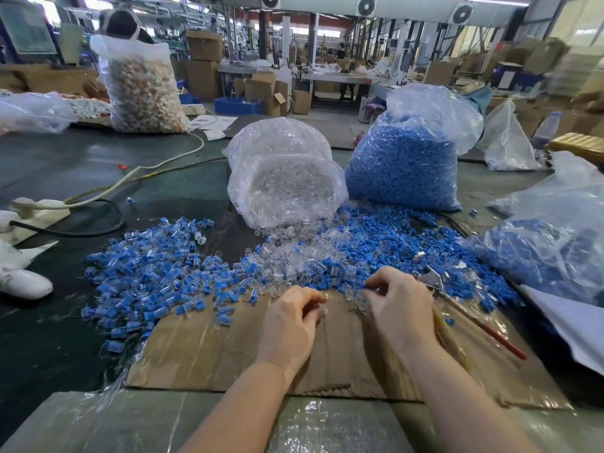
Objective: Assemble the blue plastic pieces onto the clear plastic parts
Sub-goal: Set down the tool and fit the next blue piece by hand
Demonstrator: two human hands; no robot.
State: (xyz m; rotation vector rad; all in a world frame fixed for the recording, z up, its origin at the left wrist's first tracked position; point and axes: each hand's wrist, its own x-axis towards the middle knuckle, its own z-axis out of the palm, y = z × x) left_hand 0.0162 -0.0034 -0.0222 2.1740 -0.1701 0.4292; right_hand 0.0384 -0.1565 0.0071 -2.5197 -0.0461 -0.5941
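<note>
head view: the left hand (291,322) sits over the cardboard sheet (209,348), fingers curled in around what looks like a small clear plastic part (322,311) at its fingertips, held up off the sheet so its open end can be reached. the right hand (400,305) reaches to the near edge of the loose pile, fingers curled and pinching a small blue piece (367,291); i cannot tell whether it is fully lifted free. the two hands are close together but apart, likely so the blue piece can be brought across and pressed on.

supplies are placed within easy reach: the clear parts spill from a tipped bag of clear parts (284,181) straight ahead, and the blue pieces from an upright bag of blue pieces (405,168) just beside it, the two piles mingling in front of the hands. finished pieces (147,269), blue joined to clear, lie heaped to the left on the dark tabletop (65,338), kept apart from the raw stock. a red-handled tool (474,318) lies untouched by the right wrist.
</note>
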